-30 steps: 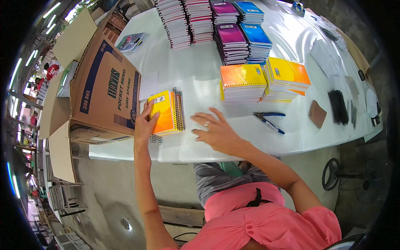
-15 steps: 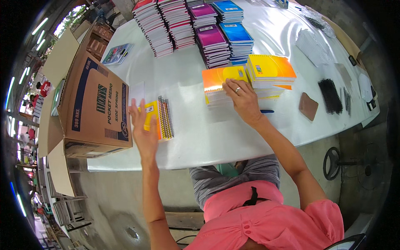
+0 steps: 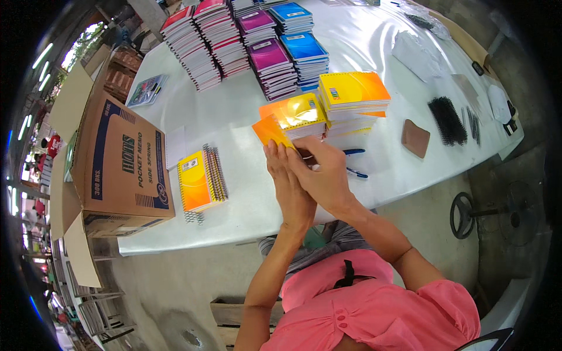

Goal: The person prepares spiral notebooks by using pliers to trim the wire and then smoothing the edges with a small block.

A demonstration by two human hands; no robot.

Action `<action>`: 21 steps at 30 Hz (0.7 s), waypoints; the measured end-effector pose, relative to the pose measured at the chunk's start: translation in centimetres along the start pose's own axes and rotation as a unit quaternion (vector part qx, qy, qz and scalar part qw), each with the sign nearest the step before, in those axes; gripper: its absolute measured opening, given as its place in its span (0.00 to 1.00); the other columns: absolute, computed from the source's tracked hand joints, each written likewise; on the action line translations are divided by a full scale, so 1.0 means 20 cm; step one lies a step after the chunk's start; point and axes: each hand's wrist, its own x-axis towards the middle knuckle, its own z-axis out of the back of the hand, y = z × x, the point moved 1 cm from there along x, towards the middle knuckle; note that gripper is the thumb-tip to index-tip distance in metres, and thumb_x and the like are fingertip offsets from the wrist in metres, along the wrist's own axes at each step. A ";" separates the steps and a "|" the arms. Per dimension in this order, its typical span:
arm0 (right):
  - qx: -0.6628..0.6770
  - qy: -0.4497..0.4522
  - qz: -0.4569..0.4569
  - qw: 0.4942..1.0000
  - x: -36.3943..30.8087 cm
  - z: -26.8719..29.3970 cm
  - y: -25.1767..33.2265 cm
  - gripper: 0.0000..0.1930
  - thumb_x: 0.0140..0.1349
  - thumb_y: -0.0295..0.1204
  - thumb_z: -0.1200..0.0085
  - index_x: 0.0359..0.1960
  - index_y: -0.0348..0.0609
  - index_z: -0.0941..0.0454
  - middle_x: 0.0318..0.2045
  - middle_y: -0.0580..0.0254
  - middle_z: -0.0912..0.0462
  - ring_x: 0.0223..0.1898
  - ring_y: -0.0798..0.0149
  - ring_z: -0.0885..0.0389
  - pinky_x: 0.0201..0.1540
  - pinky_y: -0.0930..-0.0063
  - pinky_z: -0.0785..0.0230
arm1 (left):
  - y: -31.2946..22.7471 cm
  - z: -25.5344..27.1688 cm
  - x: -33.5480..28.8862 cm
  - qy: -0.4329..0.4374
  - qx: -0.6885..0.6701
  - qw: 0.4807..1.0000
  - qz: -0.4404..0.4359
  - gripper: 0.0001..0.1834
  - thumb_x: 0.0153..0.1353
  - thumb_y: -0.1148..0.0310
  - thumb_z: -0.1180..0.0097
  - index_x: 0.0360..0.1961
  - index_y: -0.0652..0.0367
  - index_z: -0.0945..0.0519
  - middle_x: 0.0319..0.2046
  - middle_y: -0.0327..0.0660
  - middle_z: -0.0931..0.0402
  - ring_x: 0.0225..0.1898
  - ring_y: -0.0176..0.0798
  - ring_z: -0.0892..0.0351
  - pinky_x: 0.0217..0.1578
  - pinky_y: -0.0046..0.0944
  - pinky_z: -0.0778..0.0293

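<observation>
One orange notebook (image 3: 269,130) is held in the grip of the left hand (image 3: 291,190), fingers pressed together, yellow stack (image 3: 301,112) just beyond; what is pinched by the right hand (image 3: 328,175) alongside cannot be told. Edge handling is seemingly in hand, steady support presumably required next.

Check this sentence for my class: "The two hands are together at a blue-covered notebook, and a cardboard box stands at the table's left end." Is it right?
Not quite: the notebook at the left hand and right hand shows an orange cover, not blue, in the head view. The cardboard box does stand at the table's left end.
</observation>
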 end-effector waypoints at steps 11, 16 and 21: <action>0.200 0.265 -0.064 0.941 -0.17 0.10 -0.55 0.15 0.53 0.20 0.37 0.43 0.39 0.25 0.42 0.66 0.22 0.45 0.70 0.23 0.52 0.73 0.29 | 0.38 0.22 -0.10 0.277 -0.339 0.875 0.206 0.40 0.54 0.70 0.35 0.69 0.59 0.36 0.65 0.41 0.32 0.68 0.40 0.37 0.68 0.39 0.46; 0.282 0.215 -0.112 0.928 -0.23 0.02 -0.56 0.13 0.53 0.15 0.39 0.38 0.38 0.27 0.40 0.66 0.23 0.45 0.72 0.24 0.50 0.75 0.29 | 0.18 0.29 -0.02 0.160 -0.205 0.960 0.105 0.46 0.57 0.61 0.36 0.72 0.60 0.46 0.71 0.47 0.44 0.73 0.50 0.51 0.70 0.51 0.53; 0.274 0.189 -0.065 0.941 -0.24 0.05 -0.57 0.16 0.51 0.13 0.40 0.42 0.35 0.27 0.39 0.63 0.23 0.44 0.67 0.22 0.49 0.70 0.27 | -0.06 0.16 0.03 0.245 0.249 0.927 -0.138 0.41 0.61 0.45 0.48 0.70 0.56 0.41 0.69 0.47 0.40 0.73 0.59 0.52 0.66 0.68 0.54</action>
